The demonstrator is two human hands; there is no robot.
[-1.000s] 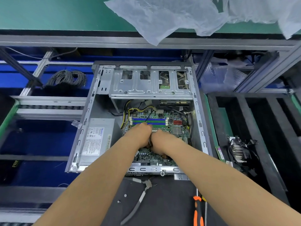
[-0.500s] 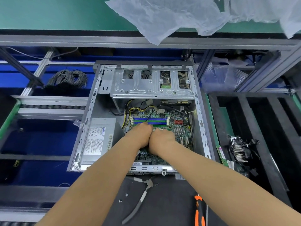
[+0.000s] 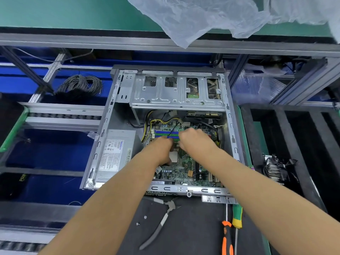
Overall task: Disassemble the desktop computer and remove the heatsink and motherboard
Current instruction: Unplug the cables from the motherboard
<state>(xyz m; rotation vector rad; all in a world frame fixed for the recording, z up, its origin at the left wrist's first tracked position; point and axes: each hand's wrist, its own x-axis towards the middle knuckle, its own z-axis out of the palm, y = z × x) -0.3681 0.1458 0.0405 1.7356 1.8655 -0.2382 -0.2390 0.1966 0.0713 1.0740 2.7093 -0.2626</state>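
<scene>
Motherboard (image 3: pixel 185 168) lies flat in the open case (image 3: pixel 110 129), under both our hands. Our left hand (image 3: pixel 161 150) rests on it beside the bare silver CPU (image 3: pixel 173 156), fingers curled down, though we cannot tell whether they hold anything. Our right hand (image 3: pixel 195 140), touching or nearly touching the left, reaches just beyond it toward the blue and green memory slots (image 3: pixel 163 134); its fingertips are hidden and blurred, so its grip is also unclear.

We judge the board to be light but thin, stiff and fragile: it will flex and crack if pried at one corner, and its edges and solder pins can scratch. We would take it by two opposite bare edges, not by sockets or capacitors, once its cables (image 3: pixel 156 122) are unplugged and its screws out.

To the left of our hands sits one power supply (image 3: pixel 116 153); beyond them, one drive cage (image 3: pixel 176 92). Nearer us on the counter (image 3: pixel 193 227) lie one pair of pliers (image 3: pixel 161 223), two loose screws (image 3: pixel 145 217) and two screwdrivers (image 3: pixel 227 236). Well off to the right, one heatsink (image 3: pixel 276 168) rests in a black tray (image 3: pixel 257 137), so that step looks done. Far left lies one wire coil (image 3: pixel 81 85).
</scene>
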